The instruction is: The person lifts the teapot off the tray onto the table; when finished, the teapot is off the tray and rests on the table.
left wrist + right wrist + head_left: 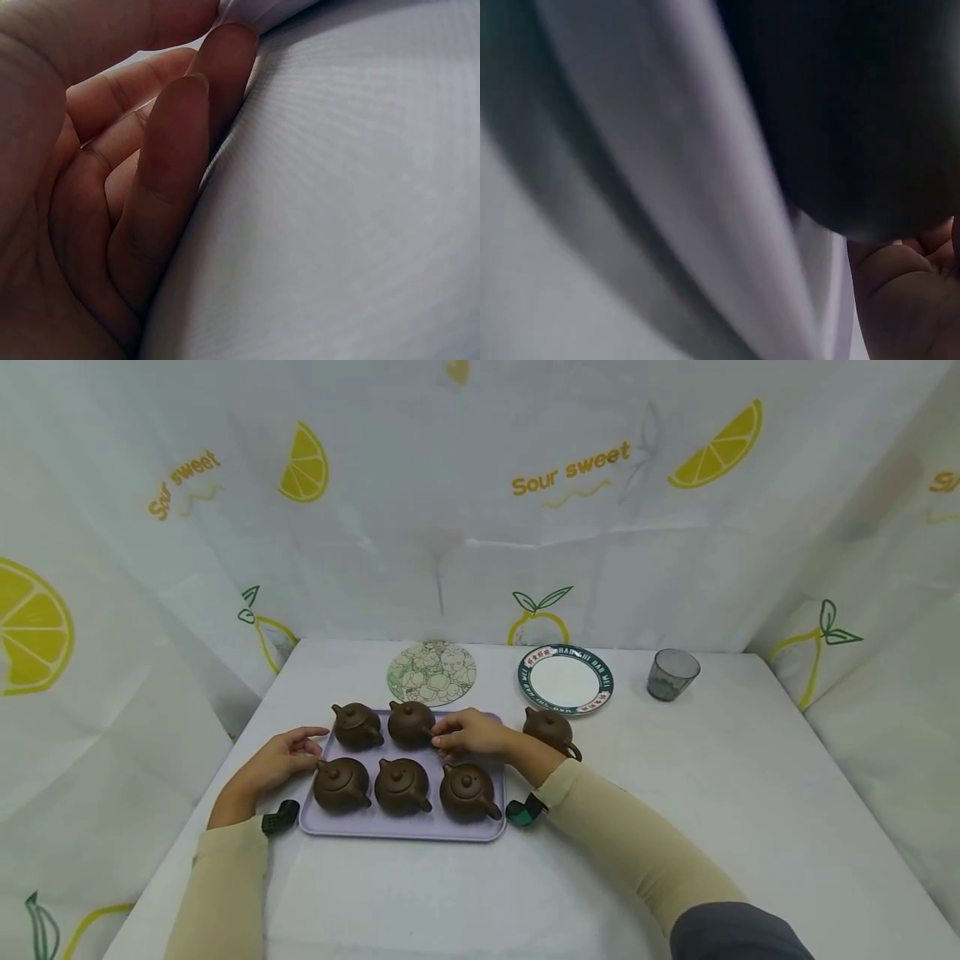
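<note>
In the head view a lilac tray carries several brown teapots in two rows. My right hand reaches over its back right part, thumb and fingers pinching the handle of the back-row teapot. Beside it in that row is another teapot. The front row has a left teapot, a middle one and a right one. At the tray's left edge rests my left hand, its fingers loosely bent, tips right at the rim. A dark rounded teapot body fills much of the right wrist view.
Off the tray, a brown teapot stands on the white table just beyond my right wrist. Behind are a round patterned mat, a green-rimmed plate and a grey glass. A printed white curtain hangs along the back.
</note>
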Demonstrator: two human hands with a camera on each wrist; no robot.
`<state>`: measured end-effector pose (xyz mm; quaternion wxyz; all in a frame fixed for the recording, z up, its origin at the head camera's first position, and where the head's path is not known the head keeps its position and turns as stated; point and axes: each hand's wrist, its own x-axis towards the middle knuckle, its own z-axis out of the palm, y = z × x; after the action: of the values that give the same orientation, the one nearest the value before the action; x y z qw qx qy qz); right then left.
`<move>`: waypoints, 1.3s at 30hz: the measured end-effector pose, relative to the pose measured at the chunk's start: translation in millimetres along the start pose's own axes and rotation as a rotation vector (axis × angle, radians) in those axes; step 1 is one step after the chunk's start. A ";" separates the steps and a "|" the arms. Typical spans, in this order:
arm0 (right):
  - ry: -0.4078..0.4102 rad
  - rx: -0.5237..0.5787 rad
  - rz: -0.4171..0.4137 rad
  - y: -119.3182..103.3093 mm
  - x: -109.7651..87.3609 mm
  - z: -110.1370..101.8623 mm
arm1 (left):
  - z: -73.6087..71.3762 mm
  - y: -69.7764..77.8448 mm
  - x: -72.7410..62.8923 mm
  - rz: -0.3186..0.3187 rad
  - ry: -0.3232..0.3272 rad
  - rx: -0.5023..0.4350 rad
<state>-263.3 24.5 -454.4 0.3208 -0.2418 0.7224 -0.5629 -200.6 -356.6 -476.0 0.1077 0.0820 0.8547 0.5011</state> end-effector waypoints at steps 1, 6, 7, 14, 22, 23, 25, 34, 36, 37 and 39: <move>0.002 0.016 0.001 0.6 0.4 0.6 | 1.3 -0.7 0.5 -0.001 -0.001 -0.007; 0.029 0.016 -0.006 4.1 -2.2 0.1 | 7.6 -1.3 0.2 0.012 -0.019 -0.053; 0.035 0.004 -0.009 4.6 -3.7 -0.4 | 8.6 -0.9 -0.4 0.015 -0.023 -0.062; 0.061 -0.034 -0.036 6.4 -20.9 -6.3 | 12.2 -2.3 -0.8 0.026 -0.024 -0.052; 0.119 -0.024 -0.041 -5.3 -57.4 -22.5 | 10.5 -2.3 -1.1 0.016 -0.025 -0.026; 0.126 -0.032 -0.042 -6.1 -61.7 -25.8 | 9.6 -1.8 -1.7 0.015 -0.023 -0.023; 0.148 -0.051 -0.040 -8.0 -70.3 -32.5 | 7.7 -1.0 -2.4 0.008 -0.015 -0.017; 0.231 -0.035 -0.004 -17.7 -111.5 -59.0 | 1.0 1.9 -2.7 0.028 -0.024 0.009; 0.253 -0.036 0.003 -19.2 -120.3 -65.0 | -0.3 2.3 -2.2 0.039 -0.023 0.014; 0.266 -0.041 0.007 -19.3 -124.5 -68.3 | -0.9 2.2 -1.9 0.042 -0.022 0.020; 0.291 -0.064 0.008 -20.2 -133.8 -74.5 | -2.0 2.5 -1.2 0.046 -0.023 0.021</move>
<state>-227.7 163.6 -397.3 0.2068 -0.1649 0.7798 -0.5674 -199.9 -357.3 -472.7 0.1049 0.1084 0.8567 0.4933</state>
